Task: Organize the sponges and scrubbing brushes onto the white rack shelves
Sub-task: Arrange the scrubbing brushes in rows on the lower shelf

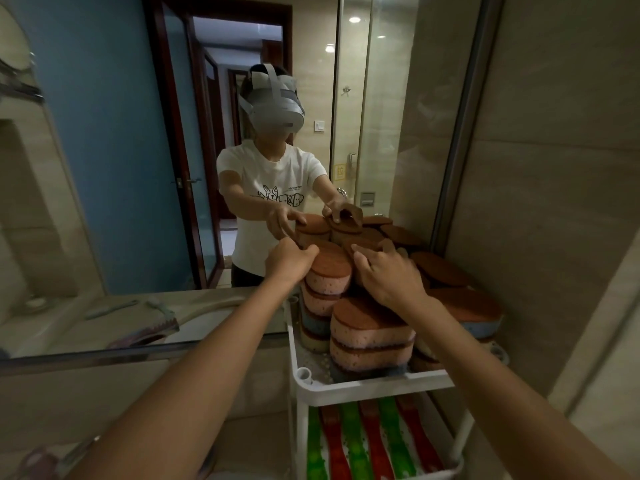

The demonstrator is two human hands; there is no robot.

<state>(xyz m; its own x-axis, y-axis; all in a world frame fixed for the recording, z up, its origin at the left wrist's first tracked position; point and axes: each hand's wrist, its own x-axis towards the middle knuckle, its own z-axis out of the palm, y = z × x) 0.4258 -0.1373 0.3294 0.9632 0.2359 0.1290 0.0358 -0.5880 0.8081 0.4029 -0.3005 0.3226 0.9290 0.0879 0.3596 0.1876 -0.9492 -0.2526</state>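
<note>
We had a single view, from a wide-angle camera worn on the head, looking forward and a little down. It sat close to the rack (374, 382), whose top shelf filled the lower middle and right of the frame, with both forearms reaching in from the near edge. Straight ahead, on the far side, the view faced a mirror (138, 168), so we also saw the scene from the opposite side: the wearer's reflection and the headset (273, 105) carrying the camera. Straight lines bowed toward the edges of the frame.
</note>
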